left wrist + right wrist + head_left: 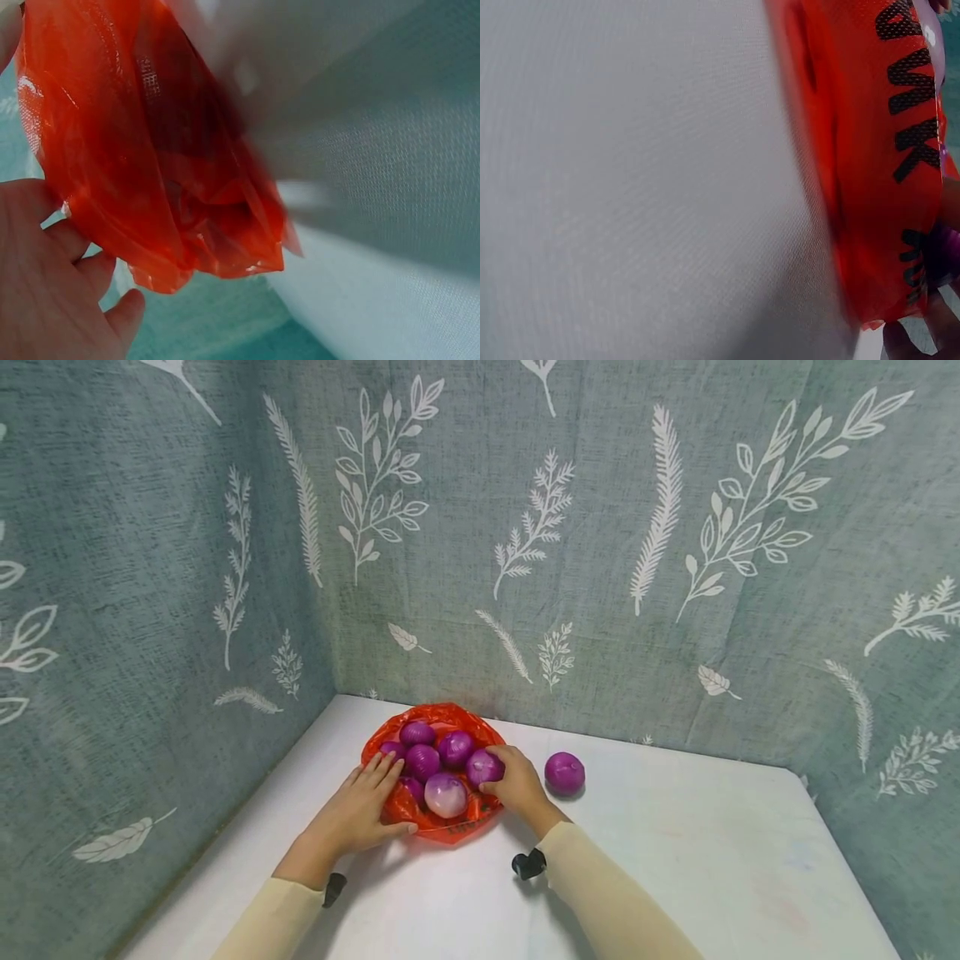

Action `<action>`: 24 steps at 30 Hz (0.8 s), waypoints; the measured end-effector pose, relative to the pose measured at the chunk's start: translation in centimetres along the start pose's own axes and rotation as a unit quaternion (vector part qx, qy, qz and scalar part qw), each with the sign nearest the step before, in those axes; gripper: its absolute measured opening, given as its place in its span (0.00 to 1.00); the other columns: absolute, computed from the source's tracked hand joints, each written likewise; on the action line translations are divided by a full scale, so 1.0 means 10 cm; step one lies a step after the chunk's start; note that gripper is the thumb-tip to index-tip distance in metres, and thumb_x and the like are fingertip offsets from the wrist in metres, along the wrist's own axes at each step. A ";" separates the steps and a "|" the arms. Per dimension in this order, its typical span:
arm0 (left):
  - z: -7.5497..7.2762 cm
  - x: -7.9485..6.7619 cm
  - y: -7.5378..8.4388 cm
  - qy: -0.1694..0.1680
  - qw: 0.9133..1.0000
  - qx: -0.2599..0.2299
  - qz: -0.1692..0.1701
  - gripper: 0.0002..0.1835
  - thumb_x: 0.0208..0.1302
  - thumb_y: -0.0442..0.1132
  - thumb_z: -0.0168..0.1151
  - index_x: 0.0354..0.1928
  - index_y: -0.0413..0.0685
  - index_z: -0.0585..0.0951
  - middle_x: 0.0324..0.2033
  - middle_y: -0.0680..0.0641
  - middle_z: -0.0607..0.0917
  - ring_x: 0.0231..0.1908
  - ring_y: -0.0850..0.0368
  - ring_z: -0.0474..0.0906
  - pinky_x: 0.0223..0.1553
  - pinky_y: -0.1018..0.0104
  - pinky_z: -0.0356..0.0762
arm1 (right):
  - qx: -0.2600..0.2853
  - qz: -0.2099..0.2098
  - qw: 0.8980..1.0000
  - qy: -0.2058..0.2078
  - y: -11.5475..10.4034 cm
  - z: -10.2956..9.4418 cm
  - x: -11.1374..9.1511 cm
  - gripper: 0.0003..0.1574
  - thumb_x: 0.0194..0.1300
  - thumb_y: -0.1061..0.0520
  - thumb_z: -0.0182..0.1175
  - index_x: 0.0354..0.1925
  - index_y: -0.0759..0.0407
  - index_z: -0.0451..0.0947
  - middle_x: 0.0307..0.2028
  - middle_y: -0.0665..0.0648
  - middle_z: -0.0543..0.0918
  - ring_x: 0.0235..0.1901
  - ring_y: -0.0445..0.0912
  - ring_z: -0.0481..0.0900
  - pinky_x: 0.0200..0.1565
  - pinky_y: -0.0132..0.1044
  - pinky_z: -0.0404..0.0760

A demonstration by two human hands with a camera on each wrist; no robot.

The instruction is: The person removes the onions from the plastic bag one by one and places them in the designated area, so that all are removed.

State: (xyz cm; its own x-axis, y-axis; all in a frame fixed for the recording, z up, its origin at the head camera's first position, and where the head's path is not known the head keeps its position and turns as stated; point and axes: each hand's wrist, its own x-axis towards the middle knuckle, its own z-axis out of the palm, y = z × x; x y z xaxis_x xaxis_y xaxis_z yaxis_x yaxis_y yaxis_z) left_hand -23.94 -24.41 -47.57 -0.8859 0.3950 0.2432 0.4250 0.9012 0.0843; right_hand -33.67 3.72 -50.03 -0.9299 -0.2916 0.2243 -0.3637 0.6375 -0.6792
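A red plastic bag (pixel 453 836) lies spread wide at the mouth on the white table, with several purple onions (pixel 422 762) inside. One paler onion (pixel 446 796) sits at the front. My left hand (pixel 358 810) rests on the bag's left rim, fingers extended. In the left wrist view, that hand (pixel 52 277) touches the side of the bag (pixel 97 135). On the right side, my right hand (pixel 520 783) grips an onion (pixel 483 767) within the bag's rim. Black lettering marks the bag (pixel 870 150) in the right wrist view, where only dark fingers (pixel 949 330) show at the edge.
A single purple onion (pixel 565 774) sits on the white tabletop (pixel 690 827), just right of my right hand. Grey-green cloth (pixel 600 543) with white leaf patterns hangs behind the table and at both sides.
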 end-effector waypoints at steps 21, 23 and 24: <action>-0.03 0.03 0.04 -0.006 1.000 -0.010 -0.009 0.57 0.55 0.75 0.55 0.73 0.36 0.59 0.73 0.36 0.55 0.72 0.37 0.47 0.68 0.40 0.48 | 0.097 0.049 0.994 0.012 -0.01 -0.33 -0.10 0.41 0.65 0.35 0.60 0.67 0.55 0.69 0.58 0.59 0.78 0.51 0.51 0.80 0.55 0.48 0.77; -0.03 0.03 0.04 -0.007 1.000 -0.011 -0.009 0.57 0.55 0.74 0.55 0.73 0.36 0.59 0.73 0.36 0.55 0.72 0.38 0.46 0.68 0.40 0.47 | 0.094 0.053 0.994 0.010 0.00 -0.36 -0.11 0.42 0.65 0.33 0.58 0.67 0.55 0.69 0.58 0.59 0.77 0.51 0.51 0.80 0.56 0.50 0.76; -0.03 0.03 0.04 -0.008 1.000 -0.011 -0.008 0.57 0.56 0.74 0.55 0.73 0.36 0.59 0.73 0.36 0.54 0.72 0.38 0.46 0.68 0.40 0.47 | 0.091 0.054 0.994 0.009 0.00 -0.37 -0.12 0.42 0.65 0.32 0.58 0.67 0.55 0.69 0.59 0.59 0.77 0.52 0.51 0.80 0.56 0.51 0.75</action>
State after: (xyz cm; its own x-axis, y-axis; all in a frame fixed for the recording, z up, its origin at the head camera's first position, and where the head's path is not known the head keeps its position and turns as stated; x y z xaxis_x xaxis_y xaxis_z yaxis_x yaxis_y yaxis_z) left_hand -23.96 -23.97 -47.16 -0.8954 0.3831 0.2269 0.4142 0.9036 0.1092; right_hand -32.77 6.72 -47.70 -0.9643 -0.2153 0.1545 -0.2476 0.5242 -0.8148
